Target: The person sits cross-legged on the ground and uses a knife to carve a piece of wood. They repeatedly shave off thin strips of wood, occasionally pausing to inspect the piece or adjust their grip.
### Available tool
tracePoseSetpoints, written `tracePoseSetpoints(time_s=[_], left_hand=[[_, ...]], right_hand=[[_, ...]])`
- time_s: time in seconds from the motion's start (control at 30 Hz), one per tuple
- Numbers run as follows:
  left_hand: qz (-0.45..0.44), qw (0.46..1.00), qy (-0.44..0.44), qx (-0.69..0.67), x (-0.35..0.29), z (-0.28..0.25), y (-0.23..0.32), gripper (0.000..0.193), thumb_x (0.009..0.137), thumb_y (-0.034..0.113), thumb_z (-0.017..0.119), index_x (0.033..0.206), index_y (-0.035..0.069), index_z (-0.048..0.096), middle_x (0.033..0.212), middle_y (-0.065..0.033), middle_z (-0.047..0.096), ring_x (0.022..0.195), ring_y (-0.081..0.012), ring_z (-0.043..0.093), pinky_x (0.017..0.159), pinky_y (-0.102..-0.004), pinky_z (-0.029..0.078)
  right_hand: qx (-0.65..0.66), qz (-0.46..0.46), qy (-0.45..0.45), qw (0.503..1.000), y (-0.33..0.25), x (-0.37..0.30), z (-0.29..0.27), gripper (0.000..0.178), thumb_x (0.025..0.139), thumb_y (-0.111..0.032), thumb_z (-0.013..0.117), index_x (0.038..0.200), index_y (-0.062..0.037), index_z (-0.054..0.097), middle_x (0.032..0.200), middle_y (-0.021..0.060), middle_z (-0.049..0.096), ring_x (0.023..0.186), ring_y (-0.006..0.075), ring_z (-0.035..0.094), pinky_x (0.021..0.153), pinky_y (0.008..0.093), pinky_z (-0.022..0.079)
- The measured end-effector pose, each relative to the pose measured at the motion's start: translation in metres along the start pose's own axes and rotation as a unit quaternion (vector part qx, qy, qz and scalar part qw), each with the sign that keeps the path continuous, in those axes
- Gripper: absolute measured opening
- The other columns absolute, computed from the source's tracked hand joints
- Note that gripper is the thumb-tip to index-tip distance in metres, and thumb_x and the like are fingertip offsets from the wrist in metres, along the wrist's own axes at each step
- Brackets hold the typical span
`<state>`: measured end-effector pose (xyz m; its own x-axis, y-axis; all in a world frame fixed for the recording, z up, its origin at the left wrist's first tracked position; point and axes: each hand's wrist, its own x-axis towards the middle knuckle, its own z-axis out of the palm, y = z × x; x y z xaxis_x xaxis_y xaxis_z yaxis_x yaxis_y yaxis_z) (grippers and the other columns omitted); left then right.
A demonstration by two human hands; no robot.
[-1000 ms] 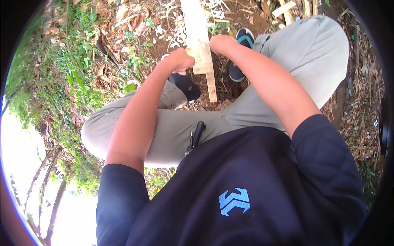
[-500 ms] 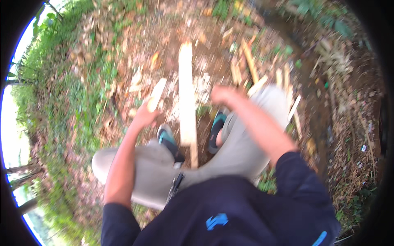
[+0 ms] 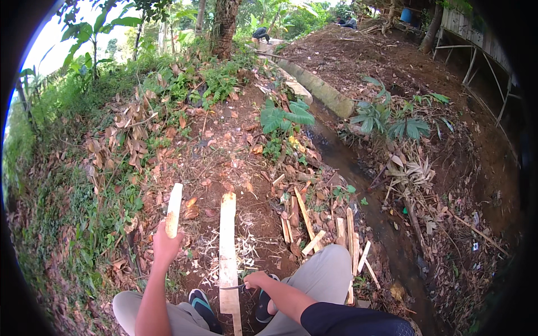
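Note:
My left hand is closed around the lower end of a short, flat piece of pale wood, which points up and away from me. Between my feet lies a long pale wooden plank, with a narrower strip at its near end. My right hand is closed beside the plank's near part, gripping what looks like a knife. Its thin dark blade reaches across the plank; the handle is mostly hidden in my fingers.
Pale shavings are scattered around the plank. Several split wood sticks lie to the right, past my knee. A narrow muddy stream runs beyond them. Leafy plants grow ahead, and a person sits far off.
The view has tilted up, showing the slope and trees ahead. My right hand has come nearer the plank, where the dark blade now shows across it. My left hand still holds the wood piece.

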<state>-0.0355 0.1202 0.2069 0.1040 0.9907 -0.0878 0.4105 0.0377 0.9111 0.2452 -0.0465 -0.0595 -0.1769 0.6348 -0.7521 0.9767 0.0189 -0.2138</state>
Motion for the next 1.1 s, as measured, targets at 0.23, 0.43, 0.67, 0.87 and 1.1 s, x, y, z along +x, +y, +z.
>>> tracePoseSetpoints(time_s=[0.23,0.43,0.67,0.87,1.1], left_hand=[[-0.053,0.996,0.050,-0.057,0.012,-0.034,-0.004,0.034,0.082,0.009,0.066,0.107,-0.005,0.049,0.073,-0.0093,0.059,0.045,-0.0133,0.057,0.037,-0.0272,0.044],[-0.041,0.979,-0.090,-0.181,0.021,0.020,0.014,0.034,0.089,0.021,0.063,0.114,0.003,0.050,0.073,-0.0033,0.056,0.047,-0.0100,0.050,0.039,-0.0245,0.039],[0.036,0.959,-0.146,-0.240,-0.001,0.037,-0.029,0.037,0.089,0.026,0.062,0.114,-0.001,0.052,0.080,-0.0032,0.057,0.068,-0.0105,0.053,0.061,-0.0283,0.046],[0.064,0.934,-0.199,-0.288,-0.034,0.065,-0.019,0.033,0.095,0.022,0.052,0.115,-0.003,0.042,0.075,-0.0079,0.056,0.063,-0.0152,0.058,0.066,-0.0296,0.051],[0.022,0.899,-0.211,-0.384,-0.051,0.090,-0.012,0.030,0.098,0.025,0.048,0.108,-0.001,0.040,0.074,-0.0099,0.053,0.059,-0.0193,0.059,0.055,-0.0294,0.052]], right_hand=[[0.232,0.154,0.233,0.932,0.001,-0.010,-0.087,0.047,0.096,-0.043,0.046,0.107,-0.0010,0.062,0.117,0.0247,0.061,0.109,0.0380,0.059,0.091,0.0490,0.048],[0.314,0.117,0.389,0.858,0.057,-0.071,-0.205,0.031,0.087,-0.029,0.064,0.097,-0.0011,0.058,0.092,0.0184,0.066,0.084,0.0330,0.064,0.076,0.0422,0.049],[0.661,-0.033,0.277,0.696,-0.006,-0.152,-0.266,0.031,0.094,-0.029,0.062,0.075,-0.0138,0.043,0.058,-0.0074,0.038,0.043,0.0044,0.034,0.037,0.0233,0.027],[0.542,-0.103,0.274,0.788,-0.057,-0.102,-0.231,0.036,0.097,-0.035,0.055,0.086,-0.0004,0.057,0.078,0.0073,0.062,0.066,0.0146,0.061,0.061,0.0296,0.053],[0.793,-0.232,0.010,0.563,-0.087,-0.101,-0.196,0.033,0.103,-0.037,0.044,0.098,-0.0042,0.046,0.077,0.0101,0.059,0.064,0.0189,0.061,0.062,0.0305,0.053]])
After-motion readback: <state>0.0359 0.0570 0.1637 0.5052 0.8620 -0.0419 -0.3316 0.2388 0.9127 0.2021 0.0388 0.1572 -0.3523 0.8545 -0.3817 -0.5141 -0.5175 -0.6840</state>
